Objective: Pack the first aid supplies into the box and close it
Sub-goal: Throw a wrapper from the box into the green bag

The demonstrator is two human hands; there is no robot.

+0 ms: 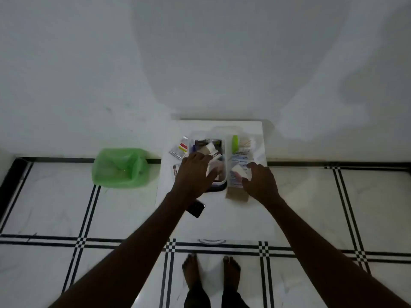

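A clear plastic box (224, 152) stands on a white tabletop (222, 218) against the wall, with dark packets and a white roll (210, 148) inside. My left hand (195, 172) lies flat over the box's near left side, fingers spread, holding nothing that I can see. My right hand (260, 183) is just right of the box, thumb and forefinger closed around a small white bandage roll (237, 171) above printed blue-and-white packets (239, 160). A green tube (234, 143) and cotton swabs (247, 143) lie behind them. Whether that right-hand section belongs to the box is unclear.
Small sachets (179, 148) and a brown strip (175, 171) lie left of the box, a brown card (236, 194) at its right front, a black phone (196, 208) under my left wrist. A green bin (120, 167) sits on the tiled floor to the left.
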